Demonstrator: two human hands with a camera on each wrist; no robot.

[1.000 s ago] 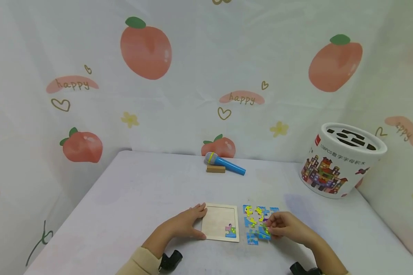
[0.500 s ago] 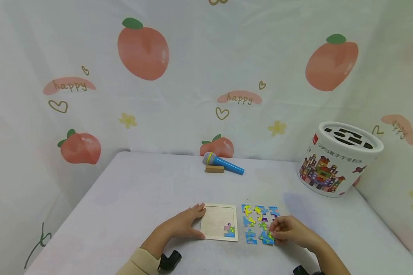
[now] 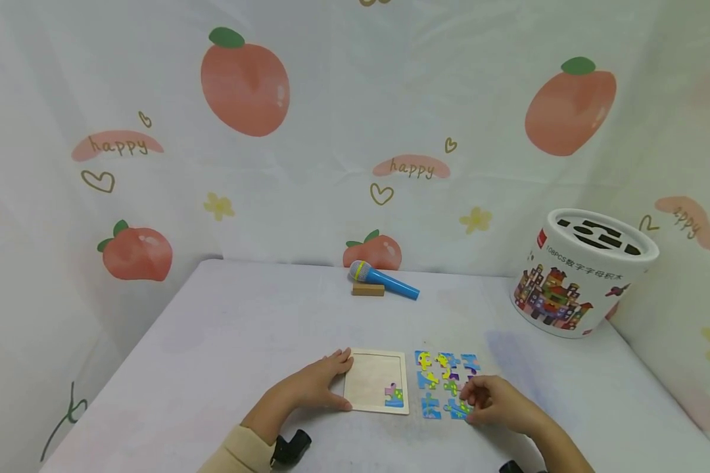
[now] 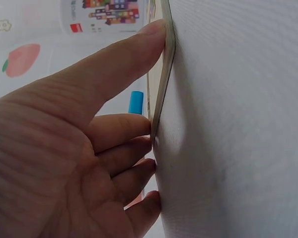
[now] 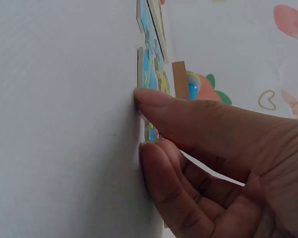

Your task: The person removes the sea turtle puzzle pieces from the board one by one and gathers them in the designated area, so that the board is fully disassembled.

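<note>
My left hand (image 3: 312,387) rests along the left edge of a square wooden puzzle frame (image 3: 406,384), fingers relaxed and thumb near its lower corner. The left wrist view shows that thumb (image 4: 151,32) on the rim. Inside the frame, fitted puzzle pieces (image 3: 394,397) with pink, green and blue print fill the lower right corner. Loose puzzle pieces (image 3: 429,380) lie in rows to the right. My right hand (image 3: 494,404), fingers curled, pinches at the right end of a blue and green puzzle piece (image 3: 457,410); the fingers hide part of it.
A blue toy microphone (image 3: 393,284) lies at the back beside a small wooden block (image 3: 368,290). At the back right stands a large white printed bucket (image 3: 580,282) with slots in its lid. A printed curtain (image 3: 307,197) hangs behind the white table (image 3: 260,315).
My right hand has shifted the blue and green piece slightly right and towards me, uncovering the piece beside it. In the last half second it barely moves. The left hand stays at the frame.
</note>
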